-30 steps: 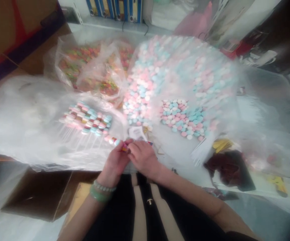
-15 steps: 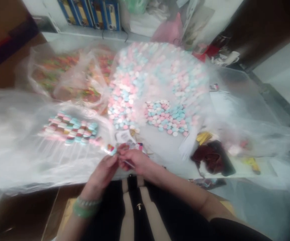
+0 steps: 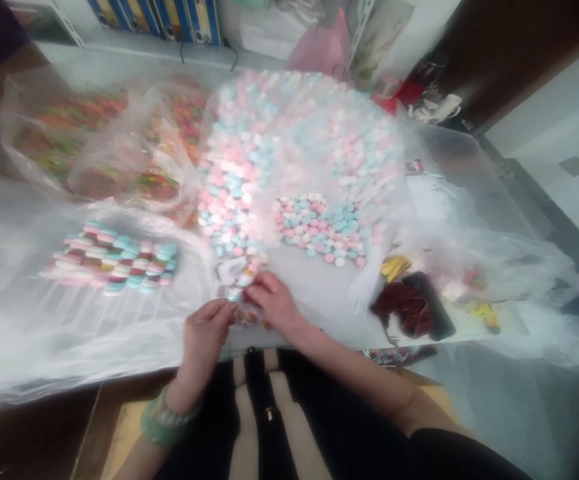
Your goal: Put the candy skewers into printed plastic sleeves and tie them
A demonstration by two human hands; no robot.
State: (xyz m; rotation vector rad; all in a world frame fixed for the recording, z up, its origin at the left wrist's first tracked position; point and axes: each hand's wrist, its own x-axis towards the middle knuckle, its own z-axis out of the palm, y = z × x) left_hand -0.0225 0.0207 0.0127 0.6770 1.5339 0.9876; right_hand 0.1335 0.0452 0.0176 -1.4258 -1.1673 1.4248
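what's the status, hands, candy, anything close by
Left hand and right hand at a small candy stick; exact grip blurred. White paper close beside it. Loose candies beyond.

One skewer [image 3: 248,273] is before the loose pieces [image 3: 322,228], right of the other skewers [image 3: 119,259], left of a cloth [image 3: 402,309].

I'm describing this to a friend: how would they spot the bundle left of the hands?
On the pale table, find the left hand with its green bangle. Farther left lies the bundle of pink, white and blue pieces. Unlike the loose pile farther right, its pieces lie in neat, packed rows.
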